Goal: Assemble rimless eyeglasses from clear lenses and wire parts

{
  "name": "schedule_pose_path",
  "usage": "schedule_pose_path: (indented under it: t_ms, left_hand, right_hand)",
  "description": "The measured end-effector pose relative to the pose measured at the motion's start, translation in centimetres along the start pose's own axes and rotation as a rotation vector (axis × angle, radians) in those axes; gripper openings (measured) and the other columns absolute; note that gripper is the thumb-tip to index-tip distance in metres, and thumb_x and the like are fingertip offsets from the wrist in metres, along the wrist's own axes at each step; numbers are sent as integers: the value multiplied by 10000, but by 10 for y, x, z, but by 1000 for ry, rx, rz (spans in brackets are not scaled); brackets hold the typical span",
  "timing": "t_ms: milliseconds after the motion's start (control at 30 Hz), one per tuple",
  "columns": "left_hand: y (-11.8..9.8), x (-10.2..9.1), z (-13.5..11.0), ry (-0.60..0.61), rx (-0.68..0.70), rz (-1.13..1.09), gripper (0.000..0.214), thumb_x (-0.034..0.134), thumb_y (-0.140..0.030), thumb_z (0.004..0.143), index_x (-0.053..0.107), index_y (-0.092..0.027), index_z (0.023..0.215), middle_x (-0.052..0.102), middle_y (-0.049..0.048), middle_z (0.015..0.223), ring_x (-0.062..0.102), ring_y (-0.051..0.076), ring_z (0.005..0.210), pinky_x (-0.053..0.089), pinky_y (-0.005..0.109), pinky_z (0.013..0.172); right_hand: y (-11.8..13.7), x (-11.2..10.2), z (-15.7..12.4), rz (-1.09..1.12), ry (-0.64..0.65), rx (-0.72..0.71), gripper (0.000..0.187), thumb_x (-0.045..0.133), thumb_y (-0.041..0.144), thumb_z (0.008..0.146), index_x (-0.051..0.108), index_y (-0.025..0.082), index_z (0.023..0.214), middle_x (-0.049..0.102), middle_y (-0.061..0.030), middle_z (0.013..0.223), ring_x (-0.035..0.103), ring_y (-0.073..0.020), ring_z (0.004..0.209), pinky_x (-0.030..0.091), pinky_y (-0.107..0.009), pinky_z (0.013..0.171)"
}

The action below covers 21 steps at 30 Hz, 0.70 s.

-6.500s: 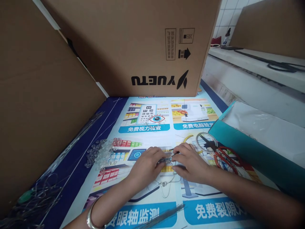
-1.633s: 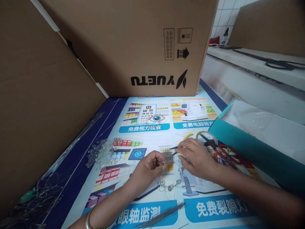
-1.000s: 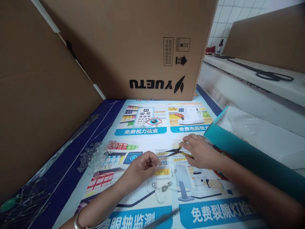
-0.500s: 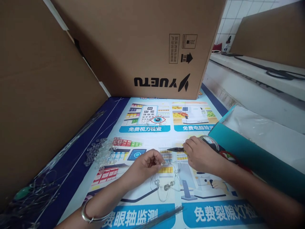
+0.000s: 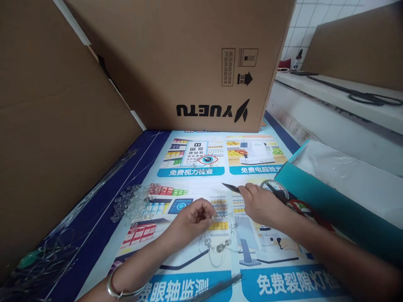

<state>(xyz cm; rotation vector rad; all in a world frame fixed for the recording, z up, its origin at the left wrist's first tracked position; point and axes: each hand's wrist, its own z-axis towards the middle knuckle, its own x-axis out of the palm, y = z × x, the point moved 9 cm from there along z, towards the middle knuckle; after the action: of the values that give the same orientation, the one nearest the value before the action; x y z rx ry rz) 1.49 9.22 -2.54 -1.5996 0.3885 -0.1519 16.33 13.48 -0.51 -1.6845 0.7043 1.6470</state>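
Observation:
My left hand [image 5: 195, 220] is closed in a pinch on a thin wire strung with clear beads [image 5: 220, 248]. The wire hangs in loose loops below the fingertips, with several round beads near the bottom. My right hand [image 5: 262, 205] is wrapped around dark needle-nose pliers [image 5: 231, 187], whose pointed jaws aim left, above and apart from the beaded wire. The palm hides the pliers' handles. Left of my left hand lies a pile of clear beads [image 5: 134, 205]. A bundle of straight wires [image 5: 217, 288] rests on the printed mat nearer to me.
Large cardboard boxes [image 5: 157, 63] stand at the back and left. A teal box [image 5: 302, 180] with a white inside sits at right, next to a round clear-rimmed item [image 5: 285, 188]. Long wires [image 5: 94, 195] and a tangle with a green piece [image 5: 30, 260] lie at left.
My right hand has turned slightly, and the pliers' tip has risen so that the jaws slant upward to the left. My left hand keeps its pinch on the beaded wire.

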Motion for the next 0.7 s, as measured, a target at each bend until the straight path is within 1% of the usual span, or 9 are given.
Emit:
schedule_pose_path:
  t_ms: [100,133,233,300,333,400,500,600,700]
  left_hand:
    - [-1,0,0,-2,2,-7,84,548,-170,777,533,-175,860,530,8,803,478,117,719,375,240,643]
    - [-1,0,0,-5,6,-14,82,550,-175,776,532,-175,857,528,8,802,480,119,726,378,242,650]
    - [0,-1,0,-27,11,-38,84,561,-184,773,526,-177,848,518,0,788,476,116,715,377,241,652]
    - [3,-5,1,-57,10,-47,89,570,-191,769,521,-178,842,509,-8,769,466,112,693,371,236,636]
    - [5,-7,2,-77,7,-50,89,571,-194,769,519,-178,840,504,-11,759,460,110,682,366,233,625]
    - [8,-11,3,-115,7,-65,88,571,-193,770,514,-177,835,491,-16,735,448,106,663,357,227,607]
    - [8,-16,4,-153,10,-82,91,570,-184,772,511,-178,841,473,-24,710,437,99,643,346,220,590]
    - [5,-18,4,-175,16,-69,94,575,-176,771,514,-178,843,472,-23,712,439,101,651,349,222,601]
    - [0,-19,3,-181,33,-83,97,576,-167,772,512,-176,844,474,-21,721,442,103,668,358,226,621]
  right_hand:
    - [-6,-9,-3,194,-17,55,417,351,193,850,379,87,1252,505,-153,1055,526,-236,892,431,-329,713]
    - [-5,-14,-5,283,-34,46,400,350,207,856,386,102,1240,498,-142,1070,525,-222,889,430,-330,737]
    - [2,-35,-14,590,-80,5,279,335,204,870,455,152,1117,510,-96,1038,501,-196,936,408,-320,803]
    - [10,-44,-21,765,-49,-1,244,318,231,893,457,172,1086,530,-77,995,497,-183,923,400,-316,800]
    - [14,-45,-25,843,0,22,225,310,260,906,466,182,1049,546,-60,937,509,-173,868,407,-306,761]
    - [25,-40,-32,980,142,71,220,292,308,920,476,193,957,556,-32,837,519,-155,777,410,-285,693]
    - [40,-30,-40,1143,280,111,258,276,344,929,469,192,848,544,-4,742,520,-130,699,404,-258,645]
    - [45,-15,-43,1271,337,170,313,273,393,929,462,180,798,522,9,713,504,-97,596,392,-231,571]
    - [45,-2,-43,1326,362,207,343,287,420,923,467,171,773,513,13,680,504,-86,560,378,-209,520]
